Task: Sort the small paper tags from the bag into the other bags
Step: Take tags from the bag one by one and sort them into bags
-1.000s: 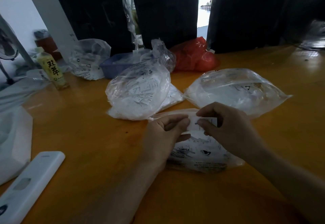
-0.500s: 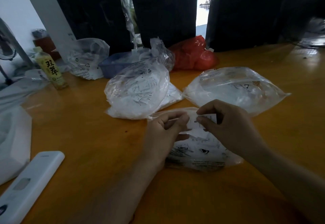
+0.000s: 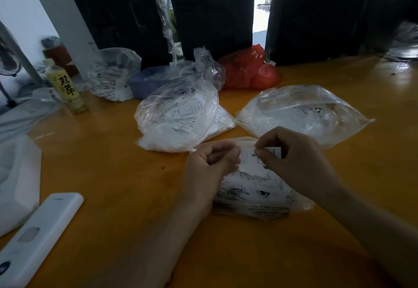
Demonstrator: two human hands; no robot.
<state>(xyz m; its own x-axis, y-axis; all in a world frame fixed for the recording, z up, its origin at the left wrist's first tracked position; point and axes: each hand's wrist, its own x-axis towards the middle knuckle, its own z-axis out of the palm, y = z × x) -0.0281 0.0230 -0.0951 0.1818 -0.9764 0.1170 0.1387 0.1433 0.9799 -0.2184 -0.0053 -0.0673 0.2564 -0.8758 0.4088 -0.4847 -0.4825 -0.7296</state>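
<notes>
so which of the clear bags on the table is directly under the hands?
The nearest clear bag, lying flat beneath the left hand and right hand. The other tag bags sit farther back, untouched.

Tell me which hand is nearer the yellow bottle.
Left. The left hand lies right of and nearer the camera than the yellow bottle, across bare table; the right hand is farther right still, both pinching a tag.

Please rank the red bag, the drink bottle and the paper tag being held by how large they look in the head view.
1. Red bag.
2. Drink bottle, though it sits far from the camera.
3. Paper tag, partly covered by both hands, so its full size is unsure.
</notes>
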